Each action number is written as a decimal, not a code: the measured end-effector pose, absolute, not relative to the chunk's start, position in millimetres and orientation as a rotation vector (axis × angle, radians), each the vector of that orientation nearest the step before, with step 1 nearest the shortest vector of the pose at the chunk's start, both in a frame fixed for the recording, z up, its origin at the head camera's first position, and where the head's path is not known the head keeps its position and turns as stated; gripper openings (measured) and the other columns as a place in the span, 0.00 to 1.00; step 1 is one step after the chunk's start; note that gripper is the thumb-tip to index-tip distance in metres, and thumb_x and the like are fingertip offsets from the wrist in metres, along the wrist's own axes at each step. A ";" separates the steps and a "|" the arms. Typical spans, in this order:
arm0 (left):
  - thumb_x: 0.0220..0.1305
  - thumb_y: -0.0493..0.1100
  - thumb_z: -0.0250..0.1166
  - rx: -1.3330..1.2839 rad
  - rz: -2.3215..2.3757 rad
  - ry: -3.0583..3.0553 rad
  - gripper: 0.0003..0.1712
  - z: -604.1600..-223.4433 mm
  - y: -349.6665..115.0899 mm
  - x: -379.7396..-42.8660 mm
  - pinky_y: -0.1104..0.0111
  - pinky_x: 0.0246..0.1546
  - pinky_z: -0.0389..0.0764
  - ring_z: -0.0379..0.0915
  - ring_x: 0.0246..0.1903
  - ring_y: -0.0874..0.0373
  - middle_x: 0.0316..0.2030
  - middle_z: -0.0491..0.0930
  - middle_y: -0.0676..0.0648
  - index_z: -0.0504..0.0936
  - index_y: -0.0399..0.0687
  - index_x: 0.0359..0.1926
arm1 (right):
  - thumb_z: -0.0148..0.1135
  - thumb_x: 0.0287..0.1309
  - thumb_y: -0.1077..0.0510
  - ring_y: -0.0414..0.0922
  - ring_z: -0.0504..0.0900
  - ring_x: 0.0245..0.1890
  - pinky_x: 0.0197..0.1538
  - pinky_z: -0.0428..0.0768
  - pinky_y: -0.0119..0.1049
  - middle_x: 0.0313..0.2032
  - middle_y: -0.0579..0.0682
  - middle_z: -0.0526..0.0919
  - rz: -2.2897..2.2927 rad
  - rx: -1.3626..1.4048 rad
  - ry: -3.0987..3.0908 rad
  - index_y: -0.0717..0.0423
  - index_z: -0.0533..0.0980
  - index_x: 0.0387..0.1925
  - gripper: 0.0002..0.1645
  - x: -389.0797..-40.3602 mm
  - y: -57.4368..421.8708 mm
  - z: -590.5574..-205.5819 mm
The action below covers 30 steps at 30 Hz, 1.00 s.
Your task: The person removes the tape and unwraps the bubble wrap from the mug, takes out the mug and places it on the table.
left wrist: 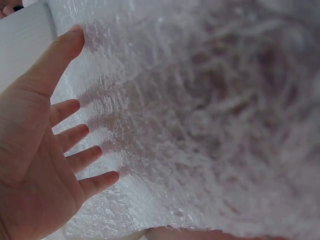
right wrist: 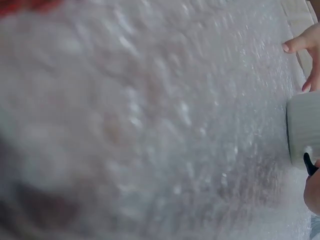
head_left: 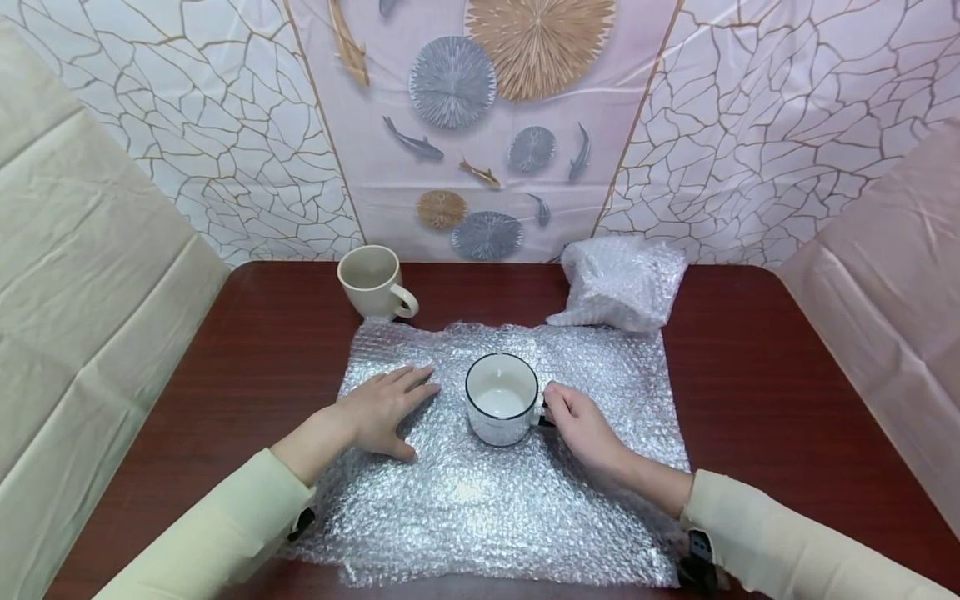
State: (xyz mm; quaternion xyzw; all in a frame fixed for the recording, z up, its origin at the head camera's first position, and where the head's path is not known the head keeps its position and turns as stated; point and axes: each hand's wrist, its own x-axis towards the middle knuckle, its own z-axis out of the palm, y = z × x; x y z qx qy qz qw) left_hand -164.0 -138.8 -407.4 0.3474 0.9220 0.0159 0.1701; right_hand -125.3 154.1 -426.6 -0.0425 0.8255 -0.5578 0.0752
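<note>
A white mug (head_left: 498, 427) with a dark rim stands upright on a sheet of bubble wrap (head_left: 465, 508) in the head view. Its handle points right, where my right hand (head_left: 588, 429) grips it; a black part of the handle shows by the fingers in the right wrist view, with the mug (right wrist: 305, 127) cut off by the frame edge. Left of the mug, my left hand (head_left: 386, 410) rests with fingers spread on the bubble wrap. The left wrist view shows those fingertips (left wrist: 102, 182) touching the wrap, with nothing held.
A beige mug (head_left: 369, 293) stands at the back left, by the sheet's far edge. At the back right lies a bundle (head_left: 618, 287) wrapped in bubble wrap. The dark red table (head_left: 757, 400) meets a patterned backdrop behind and cream cloth on both sides.
</note>
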 end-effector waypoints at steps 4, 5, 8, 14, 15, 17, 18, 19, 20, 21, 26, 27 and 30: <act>0.41 0.66 0.69 0.994 0.044 2.625 0.58 -408.1 -138.9 -164.4 0.47 0.64 0.55 0.43 0.69 0.43 0.71 0.45 0.44 0.55 0.51 0.70 | 0.39 0.69 0.58 0.38 0.59 0.18 0.24 0.62 0.30 0.14 0.45 0.58 -1.674 -0.117 2.475 0.58 0.60 0.16 0.23 -128.2 150.2 -417.2; 0.41 0.66 0.69 0.997 0.045 2.627 0.58 -408.3 -139.0 -164.5 0.47 0.64 0.55 0.43 0.69 0.43 0.71 0.45 0.44 0.55 0.50 0.70 | 0.39 0.69 0.59 0.38 0.59 0.18 0.25 0.62 0.30 0.14 0.45 0.58 -1.668 -0.130 2.481 0.58 0.60 0.16 0.23 -127.4 148.5 -411.7; 0.41 0.66 0.70 0.997 0.047 2.630 0.58 -408.8 -139.3 -164.4 0.47 0.64 0.55 0.44 0.69 0.42 0.71 0.46 0.44 0.55 0.50 0.70 | 0.38 0.69 0.61 0.38 0.59 0.19 0.26 0.62 0.30 0.15 0.45 0.59 -1.641 -0.168 2.512 0.61 0.61 0.17 0.22 -123.7 143.2 -394.9; 0.40 0.67 0.69 0.987 0.050 2.635 0.58 -410.4 -139.7 -164.0 0.47 0.64 0.55 0.43 0.69 0.43 0.71 0.45 0.45 0.54 0.52 0.70 | 0.38 0.70 0.58 0.38 0.59 0.19 0.24 0.61 0.30 0.16 0.45 0.60 -1.649 -0.252 2.530 0.60 0.61 0.18 0.23 -137.2 148.0 -404.5; 0.40 0.67 0.69 0.986 0.053 2.635 0.58 -410.6 -139.8 -163.9 0.47 0.64 0.55 0.43 0.69 0.43 0.71 0.45 0.45 0.54 0.52 0.70 | 0.38 0.70 0.57 0.38 0.59 0.18 0.23 0.60 0.30 0.16 0.45 0.60 -1.658 -0.257 2.532 0.58 0.60 0.17 0.23 -140.3 149.2 -406.7; 0.41 0.67 0.69 0.981 0.055 2.636 0.58 -410.6 -139.8 -163.6 0.47 0.64 0.55 0.43 0.69 0.44 0.71 0.45 0.45 0.54 0.52 0.70 | 0.38 0.70 0.55 0.38 0.58 0.18 0.23 0.60 0.30 0.16 0.45 0.59 -1.681 -0.259 2.533 0.56 0.59 0.17 0.23 -143.3 149.2 -402.9; 0.41 0.67 0.69 0.980 0.057 2.635 0.58 -410.5 -139.8 -163.4 0.47 0.64 0.55 0.43 0.69 0.44 0.71 0.45 0.45 0.55 0.52 0.70 | 0.38 0.70 0.55 0.37 0.58 0.18 0.23 0.60 0.30 0.15 0.44 0.59 -1.692 -0.260 2.535 0.55 0.59 0.17 0.23 -144.8 148.8 -400.7; 0.41 0.67 0.69 0.978 0.059 2.635 0.58 -410.3 -139.9 -163.3 0.47 0.64 0.55 0.43 0.69 0.44 0.71 0.45 0.46 0.55 0.52 0.70 | 0.38 0.70 0.55 0.37 0.58 0.18 0.23 0.60 0.30 0.15 0.44 0.59 -1.703 -0.263 2.536 0.54 0.59 0.17 0.23 -146.6 148.5 -398.6; 0.41 0.67 0.69 0.978 0.057 2.636 0.58 -410.3 -139.9 -163.2 0.47 0.64 0.55 0.43 0.69 0.44 0.71 0.45 0.46 0.55 0.52 0.70 | 0.38 0.70 0.55 0.37 0.58 0.18 0.23 0.59 0.29 0.15 0.44 0.59 -1.712 -0.259 2.539 0.54 0.59 0.17 0.23 -148.3 147.9 -396.4; 0.41 0.67 0.69 0.978 0.059 2.636 0.58 -410.2 -139.9 -163.1 0.47 0.64 0.55 0.43 0.69 0.44 0.71 0.45 0.46 0.55 0.52 0.70 | 0.37 0.70 0.55 0.37 0.57 0.17 0.23 0.59 0.29 0.15 0.44 0.59 -1.724 -0.259 2.536 0.54 0.59 0.17 0.23 -150.0 147.2 -394.0; 0.41 0.67 0.69 0.972 0.065 2.638 0.58 -410.1 -140.2 -163.0 0.47 0.64 0.54 0.43 0.69 0.44 0.71 0.46 0.46 0.55 0.52 0.70 | 0.37 0.70 0.56 0.37 0.56 0.16 0.21 0.58 0.29 0.14 0.44 0.58 -1.767 -0.277 2.520 0.55 0.59 0.17 0.22 -157.9 142.5 -384.0; 0.41 0.67 0.69 0.972 0.067 2.638 0.58 -410.3 -140.2 -163.0 0.47 0.64 0.54 0.43 0.69 0.44 0.71 0.46 0.46 0.55 0.52 0.70 | 0.37 0.70 0.55 0.37 0.56 0.16 0.21 0.57 0.29 0.15 0.44 0.58 -1.775 -0.279 2.513 0.55 0.59 0.18 0.22 -159.3 141.4 -382.3; 0.41 0.67 0.69 0.971 0.065 2.633 0.58 -410.9 -140.2 -162.9 0.47 0.65 0.54 0.43 0.69 0.44 0.71 0.45 0.46 0.54 0.52 0.70 | 0.36 0.70 0.54 0.37 0.55 0.16 0.22 0.57 0.29 0.15 0.45 0.58 -1.794 -0.284 2.501 0.57 0.59 0.20 0.22 -163.9 138.2 -378.5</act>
